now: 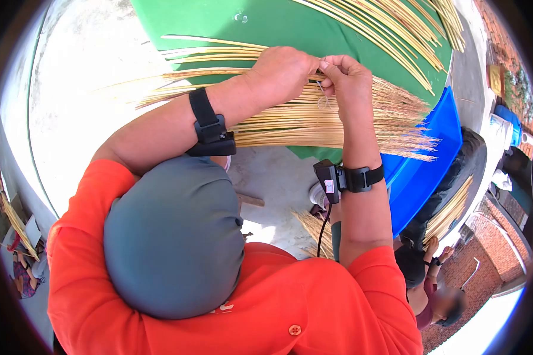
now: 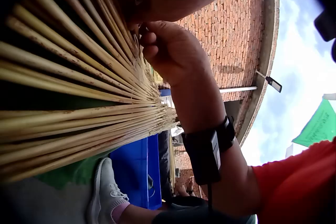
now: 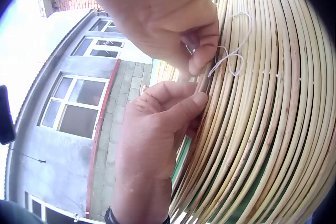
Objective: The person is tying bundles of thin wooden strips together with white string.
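Observation:
A wide row of straw-coloured stalks (image 1: 290,121) with feathery tips (image 1: 400,112) lies over a green cloth. My left hand (image 1: 281,74) pinches stalks at the row's far edge between thumb and fingers, seen closely as the lower hand (image 3: 157,129) in the right wrist view. Right beside it, my right hand (image 1: 349,83) has curled fingertips pinching a thin white string (image 3: 191,50). A loose loop of white string (image 3: 233,64) hangs over the stalks by the fingertips. Small white stitches (image 3: 277,75) cross the row in a line.
More stalks (image 1: 385,35) lie at the back of the green cloth (image 1: 219,21). A blue tub (image 1: 426,165) stands at the right. Other people (image 1: 438,302) sit at the lower right near another bundle of stalks (image 1: 450,210). A shoe (image 2: 105,187) shows beneath the row.

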`<state>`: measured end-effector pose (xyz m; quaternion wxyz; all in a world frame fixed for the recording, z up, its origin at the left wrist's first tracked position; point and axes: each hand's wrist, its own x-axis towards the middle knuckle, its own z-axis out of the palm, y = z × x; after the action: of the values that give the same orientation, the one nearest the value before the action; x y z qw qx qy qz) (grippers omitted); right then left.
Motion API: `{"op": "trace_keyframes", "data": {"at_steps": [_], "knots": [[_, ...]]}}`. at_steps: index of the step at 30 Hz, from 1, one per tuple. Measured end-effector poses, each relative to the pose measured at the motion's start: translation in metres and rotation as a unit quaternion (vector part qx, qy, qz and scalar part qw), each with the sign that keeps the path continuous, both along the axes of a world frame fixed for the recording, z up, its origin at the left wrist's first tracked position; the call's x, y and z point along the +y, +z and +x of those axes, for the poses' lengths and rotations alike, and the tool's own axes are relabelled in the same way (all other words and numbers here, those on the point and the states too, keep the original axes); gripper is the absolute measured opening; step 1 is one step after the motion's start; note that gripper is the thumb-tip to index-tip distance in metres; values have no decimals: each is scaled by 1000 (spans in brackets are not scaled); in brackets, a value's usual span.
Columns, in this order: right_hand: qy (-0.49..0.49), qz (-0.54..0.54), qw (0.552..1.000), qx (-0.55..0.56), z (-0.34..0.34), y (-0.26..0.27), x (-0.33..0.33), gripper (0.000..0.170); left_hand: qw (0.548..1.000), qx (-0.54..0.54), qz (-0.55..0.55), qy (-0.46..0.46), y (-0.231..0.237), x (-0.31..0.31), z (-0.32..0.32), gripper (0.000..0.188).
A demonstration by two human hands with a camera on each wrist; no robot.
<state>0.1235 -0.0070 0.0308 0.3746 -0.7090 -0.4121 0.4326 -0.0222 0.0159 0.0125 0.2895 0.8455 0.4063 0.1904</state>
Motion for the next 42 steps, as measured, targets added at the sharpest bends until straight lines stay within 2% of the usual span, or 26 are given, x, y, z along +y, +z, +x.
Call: {"op": "trace_keyframes", "data": {"at_steps": [2, 6, 9, 11, 12, 13, 15, 17, 19, 21, 23, 29, 31, 35, 37, 42], "knots": [[68, -51, 996, 35, 6, -1, -2, 5, 1000, 4, -5, -2, -2, 1, 0, 8], [62, -25, 998, 21, 4, -5, -2, 6, 1000, -15, 7, -5, -3, 0, 0, 8], [20, 9, 1000, 11, 1, -5, 6, 5, 998, 55, -20, -34, 3, -1, 1, 8], [-54, 89, 991, 88, 13, 9, 24, 3, 998, 50, -14, -31, 1, -3, 0, 9], [-8, 65, 994, 90, 15, 14, 25, 7, 998, 42, -9, -35, 0, -5, 1, 10], [-15, 65, 994, 86, 14, 16, 21, 7, 998, 37, -9, -42, -1, -7, 2, 10], [2, -26, 990, 137, 9, 21, 16, 10, 996, 69, -24, -43, 4, -4, 2, 10], [2, -29, 988, 150, 14, 17, 13, 12, 997, 58, -34, -45, 3, -6, 1, 9], [-55, 85, 968, 229, 22, 11, 10, 14, 997, 41, 14, -64, -2, -7, -2, 7], [-73, 115, 962, 236, 26, 20, 15, 14, 997, 43, 22, -67, -3, -9, -3, 7], [-94, 204, 936, 271, 32, 32, 22, 14, 996, 37, 33, -68, -1, -8, -1, 7], [-120, 204, 930, 280, 38, 32, 20, 13, 994, 48, 28, -93, 4, -3, -5, 10], [-140, 207, 926, 282, 49, 28, 17, 13, 991, -6, -1, -137, 6, -1, -12, 17], [-149, 208, 926, 278, 59, 35, 9, 12, 985, -17, 22, -169, 11, 0, -19, 22], [-144, 211, 926, 277, 58, 40, 7, 12, 986, 68, -30, -152, 16, -3, -22, 21], [-167, 246, 917, 266, 60, 39, 11, 13, 985, 111, -5, -130, 26, 3, -24, 18]]}}
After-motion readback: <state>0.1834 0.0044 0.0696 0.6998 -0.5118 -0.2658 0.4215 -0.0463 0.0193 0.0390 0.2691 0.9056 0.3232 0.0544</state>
